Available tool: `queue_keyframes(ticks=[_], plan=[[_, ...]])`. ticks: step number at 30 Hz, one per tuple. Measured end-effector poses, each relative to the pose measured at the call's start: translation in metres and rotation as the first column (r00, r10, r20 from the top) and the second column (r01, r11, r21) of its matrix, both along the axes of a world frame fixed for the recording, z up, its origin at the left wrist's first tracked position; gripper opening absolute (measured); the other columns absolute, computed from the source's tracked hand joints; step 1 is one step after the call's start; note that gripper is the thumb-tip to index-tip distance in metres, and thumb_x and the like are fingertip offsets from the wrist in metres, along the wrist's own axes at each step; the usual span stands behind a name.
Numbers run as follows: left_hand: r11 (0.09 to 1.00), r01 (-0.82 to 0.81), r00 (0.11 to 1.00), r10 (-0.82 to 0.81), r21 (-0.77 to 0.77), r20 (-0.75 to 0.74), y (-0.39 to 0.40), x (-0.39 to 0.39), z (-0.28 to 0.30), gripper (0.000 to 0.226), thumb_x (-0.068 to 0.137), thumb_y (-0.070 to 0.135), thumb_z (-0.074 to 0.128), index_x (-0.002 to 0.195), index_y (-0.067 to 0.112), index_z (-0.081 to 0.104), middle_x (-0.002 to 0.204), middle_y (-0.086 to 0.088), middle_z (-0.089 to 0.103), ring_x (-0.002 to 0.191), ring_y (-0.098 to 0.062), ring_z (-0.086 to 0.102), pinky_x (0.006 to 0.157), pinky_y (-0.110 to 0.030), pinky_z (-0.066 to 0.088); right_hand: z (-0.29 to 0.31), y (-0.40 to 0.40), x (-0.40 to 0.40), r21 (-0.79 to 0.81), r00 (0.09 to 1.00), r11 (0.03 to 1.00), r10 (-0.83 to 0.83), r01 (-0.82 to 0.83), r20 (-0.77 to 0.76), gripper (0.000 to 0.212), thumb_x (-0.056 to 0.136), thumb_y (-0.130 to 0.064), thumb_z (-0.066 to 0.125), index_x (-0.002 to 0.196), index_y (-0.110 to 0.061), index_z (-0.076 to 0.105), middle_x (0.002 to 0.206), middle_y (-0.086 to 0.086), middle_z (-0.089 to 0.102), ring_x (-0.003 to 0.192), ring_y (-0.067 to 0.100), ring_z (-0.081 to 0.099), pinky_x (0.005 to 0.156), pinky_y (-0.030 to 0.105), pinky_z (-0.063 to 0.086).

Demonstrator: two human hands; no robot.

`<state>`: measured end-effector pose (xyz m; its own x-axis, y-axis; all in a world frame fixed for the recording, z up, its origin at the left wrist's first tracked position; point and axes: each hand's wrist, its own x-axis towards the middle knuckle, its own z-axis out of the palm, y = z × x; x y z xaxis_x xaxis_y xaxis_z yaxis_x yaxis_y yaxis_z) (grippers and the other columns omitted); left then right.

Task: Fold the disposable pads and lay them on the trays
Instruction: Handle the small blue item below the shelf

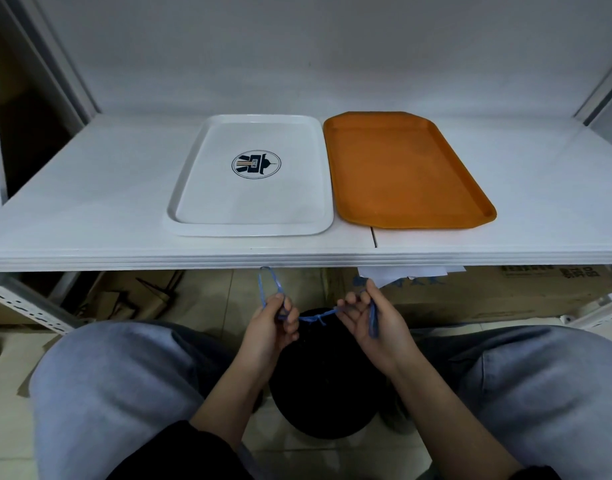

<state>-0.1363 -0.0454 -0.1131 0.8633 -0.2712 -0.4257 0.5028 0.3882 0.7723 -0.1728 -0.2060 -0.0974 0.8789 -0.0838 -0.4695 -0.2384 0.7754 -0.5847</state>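
On the white shelf board (90, 188), I see two trays lying side by side: a white rectangular plastic tray with a round dark logo (250, 176) and, just right of it, an orange plastic tray (406, 171); both hold nothing. Below the shelf edge, my left hand (275, 323) and right hand (370, 320) each pinch a thin blue knotted string (316, 318) with curled fingers, stretched between them. I cannot see any pads.
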Motion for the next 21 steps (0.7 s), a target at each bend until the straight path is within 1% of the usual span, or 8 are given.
queue_keyframes(ticks=[2,4,5,7,12,18,20,21], plan=[[0.991,0.0,0.999,-0.005,0.131,0.04,0.001,0.002,-0.002,0.038,0.102,0.019,0.028,0.064,0.014,0.033,0.041,0.008,0.031,0.032,-0.004,0.025,0.033,-0.015,0.023,-0.006,-0.002,0.003,0.07,0.996,0.995,-0.071,0.075,-0.062,0.044,0.101,-0.031,0.036,0.061,-0.014,0.04,0.054,0.001,0.043,0.061,0.019,0.048,0.082,0.033,0.044],[0.967,-0.041,0.997,0.024,0.252,0.068,0.005,0.003,-0.007,0.04,0.103,0.019,0.029,0.063,0.016,0.031,0.038,0.009,0.026,0.03,-0.002,0.02,0.032,-0.014,0.018,-0.015,-0.007,0.003,0.105,0.982,0.984,-0.133,0.147,-0.132,0.041,0.102,-0.032,0.035,0.065,-0.014,0.034,0.051,-0.001,0.035,0.056,0.018,0.036,0.075,0.031,0.042],[0.955,-0.066,0.997,0.049,0.289,0.067,0.008,0.004,-0.01,0.04,0.103,0.019,0.029,0.063,0.017,0.03,0.038,0.009,0.025,0.03,-0.002,0.019,0.032,-0.014,0.017,-0.019,-0.01,0.003,0.111,0.975,0.978,-0.16,0.178,-0.153,0.04,0.102,-0.031,0.035,0.066,-0.015,0.033,0.05,-0.001,0.033,0.056,0.018,0.032,0.073,0.031,0.042],[0.938,-0.097,0.995,0.087,0.334,0.046,0.012,0.005,-0.017,0.04,0.103,0.02,0.03,0.063,0.018,0.03,0.037,0.01,0.025,0.03,-0.002,0.019,0.032,-0.013,0.017,-0.027,-0.014,0.001,0.096,0.964,0.972,-0.196,0.215,-0.179,0.04,0.103,-0.031,0.035,0.066,-0.015,0.033,0.048,-0.002,0.033,0.055,0.017,0.03,0.073,0.031,0.043],[0.907,-0.131,0.991,0.135,0.4,0.019,0.014,0.005,-0.026,0.041,0.103,0.021,0.03,0.062,0.018,0.031,0.036,0.01,0.028,0.029,-0.002,0.022,0.032,-0.015,0.019,-0.039,-0.014,0.0,0.032,0.954,0.974,-0.214,0.225,-0.212,0.04,0.102,-0.03,0.036,0.065,-0.015,0.034,0.045,-0.003,0.034,0.054,0.016,0.029,0.072,0.031,0.044],[0.901,-0.173,0.98,0.197,0.397,-0.02,0.017,0.004,-0.027,0.042,0.103,0.018,0.029,0.061,0.017,0.03,0.032,0.01,0.027,0.026,-0.002,0.021,0.031,-0.011,0.018,-0.044,-0.012,-0.001,0.003,0.945,0.974,-0.218,0.225,-0.244,0.041,0.103,-0.031,0.034,0.065,-0.015,0.033,0.046,-0.002,0.033,0.054,0.016,0.028,0.07,0.031,0.043],[0.905,-0.177,0.978,0.206,0.387,-0.035,0.017,0.002,-0.026,0.041,0.103,0.017,0.029,0.062,0.017,0.031,0.033,0.01,0.028,0.026,-0.002,0.022,0.031,-0.011,0.018,-0.046,-0.011,-0.002,-0.054,0.951,0.979,-0.205,0.198,-0.233,0.041,0.103,-0.03,0.033,0.065,-0.015,0.033,0.051,0.0,0.031,0.054,0.016,0.028,0.069,0.03,0.042],[0.91,-0.179,0.979,0.204,0.374,-0.027,0.016,0.001,-0.024,0.04,0.102,0.016,0.03,0.063,0.016,0.032,0.033,0.01,0.028,0.027,-0.002,0.022,0.031,-0.011,0.018,-0.046,-0.012,-0.002,-0.132,0.961,0.978,-0.185,0.16,-0.205,0.04,0.103,-0.029,0.033,0.066,-0.014,0.033,0.055,0.0,0.031,0.054,0.016,0.028,0.067,0.029,0.041]])
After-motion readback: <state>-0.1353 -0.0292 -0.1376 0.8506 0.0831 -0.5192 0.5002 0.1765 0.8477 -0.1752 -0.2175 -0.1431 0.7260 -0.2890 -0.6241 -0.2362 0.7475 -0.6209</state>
